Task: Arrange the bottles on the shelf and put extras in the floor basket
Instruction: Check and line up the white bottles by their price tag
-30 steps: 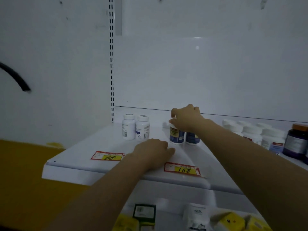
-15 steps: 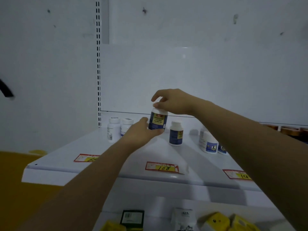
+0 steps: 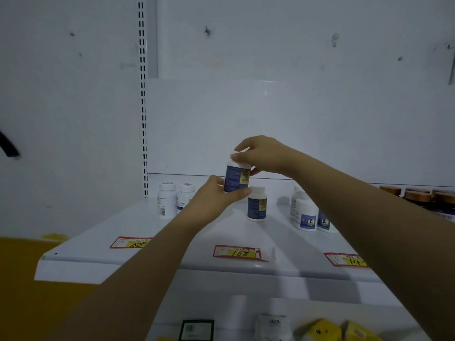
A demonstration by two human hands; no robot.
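Observation:
A blue-labelled white bottle (image 3: 235, 178) hangs in the air above the white shelf (image 3: 152, 232), held by both hands. My left hand (image 3: 213, 200) cups its lower part from the left. My right hand (image 3: 262, 155) grips its white cap from above. A matching blue-labelled bottle (image 3: 256, 204) stands on the shelf just below and to the right. Two white bottles (image 3: 176, 203) stand at the shelf's back left. Two more white bottles with blue labels (image 3: 307, 212) stand to the right, partly behind my right forearm.
Brown-lidded jars (image 3: 418, 196) sit at the far right of the shelf. Red and yellow price tags (image 3: 237, 252) line the shelf's front edge. On the lower shelf lie yellow boxes (image 3: 322, 331) and a dark box (image 3: 197, 329). No basket is in view.
The bottle was lifted off the shelf by my right hand, and my left hand rose from the shelf to hold its base. The bottle has turned, so its blue side now faces me.

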